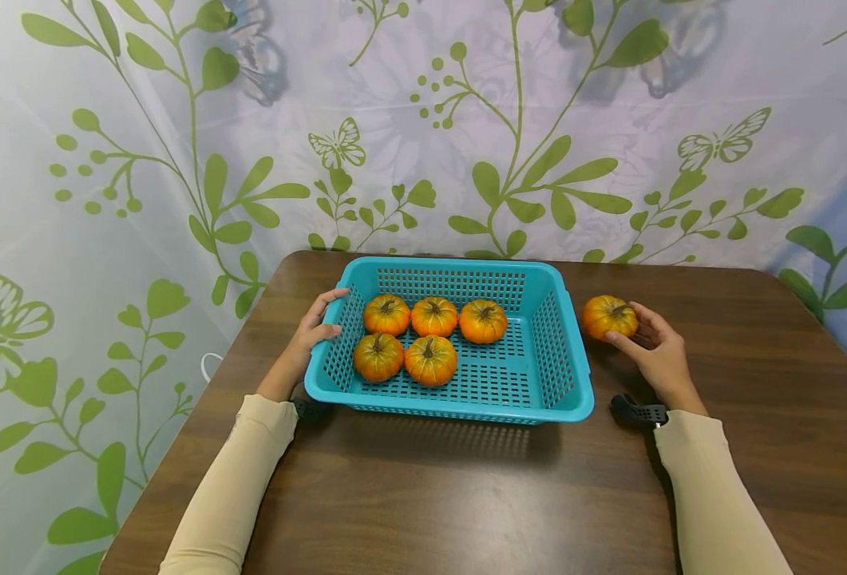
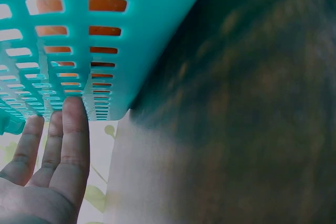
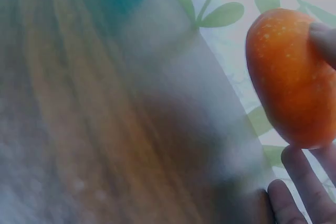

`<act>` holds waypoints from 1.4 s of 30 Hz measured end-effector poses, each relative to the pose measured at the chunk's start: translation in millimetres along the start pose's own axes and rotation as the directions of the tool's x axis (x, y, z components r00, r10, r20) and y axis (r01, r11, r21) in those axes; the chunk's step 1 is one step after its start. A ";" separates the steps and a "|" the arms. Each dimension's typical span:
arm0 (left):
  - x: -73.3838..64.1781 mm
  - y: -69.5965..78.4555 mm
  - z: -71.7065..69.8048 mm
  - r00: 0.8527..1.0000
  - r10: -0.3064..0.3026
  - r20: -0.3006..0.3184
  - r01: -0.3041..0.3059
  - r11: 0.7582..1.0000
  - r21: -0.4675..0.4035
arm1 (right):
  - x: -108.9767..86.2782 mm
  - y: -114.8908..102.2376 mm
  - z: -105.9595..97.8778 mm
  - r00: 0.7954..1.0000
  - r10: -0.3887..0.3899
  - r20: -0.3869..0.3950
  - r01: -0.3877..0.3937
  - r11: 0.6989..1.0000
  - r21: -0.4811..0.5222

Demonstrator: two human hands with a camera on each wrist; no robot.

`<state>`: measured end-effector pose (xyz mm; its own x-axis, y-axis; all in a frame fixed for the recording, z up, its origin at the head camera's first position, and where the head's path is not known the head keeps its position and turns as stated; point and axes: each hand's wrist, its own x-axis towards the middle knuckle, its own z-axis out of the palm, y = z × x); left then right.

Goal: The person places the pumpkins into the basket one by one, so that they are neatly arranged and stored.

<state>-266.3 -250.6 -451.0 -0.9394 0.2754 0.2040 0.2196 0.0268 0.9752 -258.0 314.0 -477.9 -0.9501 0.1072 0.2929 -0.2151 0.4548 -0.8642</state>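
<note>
A turquoise plastic basket (image 1: 459,409) with slotted walls stands on the table, holding several small orange pumpkins (image 1: 431,361) toward its left side. At its left end my left hand (image 1: 314,323) grips the rim, thumb over the edge. In the left wrist view, the fingers (image 2: 75,135) of that hand lie against the outer wall. To the right of the basket, my right hand (image 1: 656,351) pinches another small pumpkin (image 1: 603,316) between thumb and fingers. The right wrist view shows this pumpkin (image 3: 286,77) from its smooth orange side, with fingertips at its lower end.
The brown wooden table (image 1: 423,511) extends in front of the basket and to its right. Behind it hangs a pale curtain (image 1: 423,144) with green leaves and butterflies. A white loop (image 1: 207,366) shows beyond the table's left edge.
</note>
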 end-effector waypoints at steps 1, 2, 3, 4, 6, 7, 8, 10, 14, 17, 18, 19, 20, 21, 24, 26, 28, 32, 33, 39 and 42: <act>0.0 -0.2 -0.1 1.000 -0.002 0.000 0.002 1.000 0.002 | 0.0 -0.7 0.3 1.000 0.001 -0.007 -0.001 1.000 0.005; -0.1 -0.3 -0.2 1.000 -0.004 -0.001 0.004 1.000 0.002 | 0.1 -1.3 0.5 1.000 0.003 -0.013 -0.003 1.000 0.009; -0.1 -0.5 -0.3 1.000 -0.006 -0.003 0.006 1.000 0.004 | 0.2 -2.3 0.5 1.000 0.006 -0.018 -0.005 1.000 0.010; -0.2 -0.7 -0.4 1.000 -0.006 -0.003 0.006 1.000 0.003 | 0.4 -2.9 0.5 1.000 0.010 -0.022 -0.009 1.000 0.011; -0.4 -1.0 -0.5 1.000 -0.008 -0.005 0.008 1.000 0.001 | 1.2 -3.9 0.2 1.000 0.015 -0.027 -0.015 1.000 0.013; -0.5 -1.4 -0.7 1.000 -0.007 -0.006 0.007 1.000 0.001 | 1.6 -4.6 0.1 0.999 0.017 -0.030 -0.016 1.000 0.017; -0.6 -1.7 -0.7 1.000 -0.007 -0.007 0.007 1.000 0.000 | 1.8 -5.4 0.0 0.999 0.019 -0.033 -0.018 1.000 0.020; -0.8 -2.0 -0.8 1.000 -0.006 -0.006 0.006 1.000 -0.002 | 2.1 -7.1 -0.2 0.999 0.018 -0.041 -0.017 0.999 0.029; -0.5 -2.4 -0.9 1.000 -0.007 -0.008 0.007 1.000 -0.001 | 2.6 -11.1 0.1 0.998 -0.001 -0.059 0.004 0.999 0.047; 0.2 -2.6 -0.7 1.000 -0.002 -0.007 0.002 1.000 -0.005 | 3.6 -14.1 0.5 0.997 -0.023 -0.072 0.027 0.998 0.059; 0.5 -2.6 -0.7 1.000 0.000 -0.004 0.000 1.000 -0.008 | 4.1 -15.0 0.6 0.997 -0.029 -0.076 0.034 0.997 0.063; 0.7 -2.8 -0.7 1.000 0.002 -0.003 -0.002 1.000 -0.011 | 4.7 -16.0 0.6 0.996 -0.034 -0.080 0.040 0.997 0.066; 0.9 -2.8 -0.7 1.000 0.006 0.000 -0.006 1.000 -0.013 | 5.2 -17.1 0.6 0.996 -0.040 -0.083 0.045 0.997 0.068; 1.0 -2.8 -0.7 1.000 0.007 0.000 -0.007 1.000 -0.015 | 5.7 -18.3 0.6 0.995 -0.045 -0.086 0.051 0.996 0.070; 1.7 -3.1 -0.8 1.000 0.013 0.001 -0.013 1.000 -0.018 | 6.8 -22.9 0.0 0.994 -0.058 -0.096 0.066 0.995 0.077; 2.6 -3.5 -0.9 1.000 0.018 -0.004 -0.018 1.000 -0.017 | 7.3 -26.6 -0.6 0.992 -0.069 -0.103 0.078 0.993 0.085; 3.6 -4.0 -1.0 1.000 0.021 -0.011 -0.021 1.000 -0.015 | 7.6 -30.6 -1.4 0.991 -0.075 -0.110 0.086 0.992 0.096; 4.6 -4.6 -1.1 1.000 0.024 -0.019 -0.025 1.000 -0.016 | 7.9 -38.9 -2.7 0.990 -0.090 -0.112 0.102 0.989 0.108; 4.5 -4.7 -1.1 1.000 0.025 -0.018 -0.025 1.000 -0.018 | 8.0 -40.9 -2.9 0.989 -0.094 -0.111 0.106 0.988 0.108; 4.6 -4.6 -1.2 0.999 0.028 -0.019 -0.028 0.999 -0.019 | 8.7 -51.9 -3.6 0.986 -0.135 -0.098 0.146 0.983 0.113; 4.5 -4.1 -1.0 1.000 0.026 -0.018 -0.027 0.999 -0.024 | 8.9 -57.5 -4.8 0.982 -0.168 -0.087 0.178 0.977 0.116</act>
<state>-271.7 -250.5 -453.9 -0.9379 0.2589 0.2309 0.2381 -0.0036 0.9712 -253.0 293.0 -423.7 -0.8770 0.1056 0.4687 -0.4054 0.3608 -0.8399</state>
